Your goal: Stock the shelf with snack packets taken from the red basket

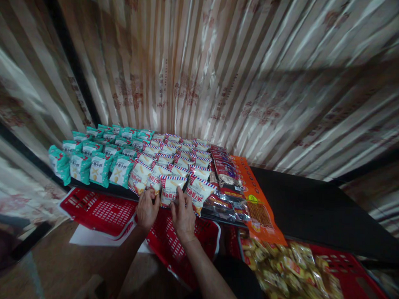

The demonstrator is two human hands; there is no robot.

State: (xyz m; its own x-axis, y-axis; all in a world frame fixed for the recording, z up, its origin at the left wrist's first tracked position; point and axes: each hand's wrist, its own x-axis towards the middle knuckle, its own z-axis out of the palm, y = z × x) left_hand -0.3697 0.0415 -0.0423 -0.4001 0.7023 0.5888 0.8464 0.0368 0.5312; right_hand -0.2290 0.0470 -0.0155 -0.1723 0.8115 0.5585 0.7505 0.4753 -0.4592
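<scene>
White snack bags (164,159) with red lettering and red-blue striped edges stand in rows on a black shelf. My left hand (147,210) has its fingers closed at the lower part of a front-row bag (154,183). Just right of it, my right hand (184,216) grips the lower right side of another white snack bag (172,186), which is upright at the shelf's front edge. Its thumb and fingers lie against the bag's front. A tilted white bag (200,191) stands right beside my right fingers. Parts of the bags behind my fingertips are hidden.
Teal snack bags (91,167) fill the left. Dark packets (226,172) and an orange packet (258,202) lie right of the white bags on the black shelf (303,202). Below are red baskets (100,211), one holding gold-wrapped packets (286,272). A striped curtain (196,70) hangs behind.
</scene>
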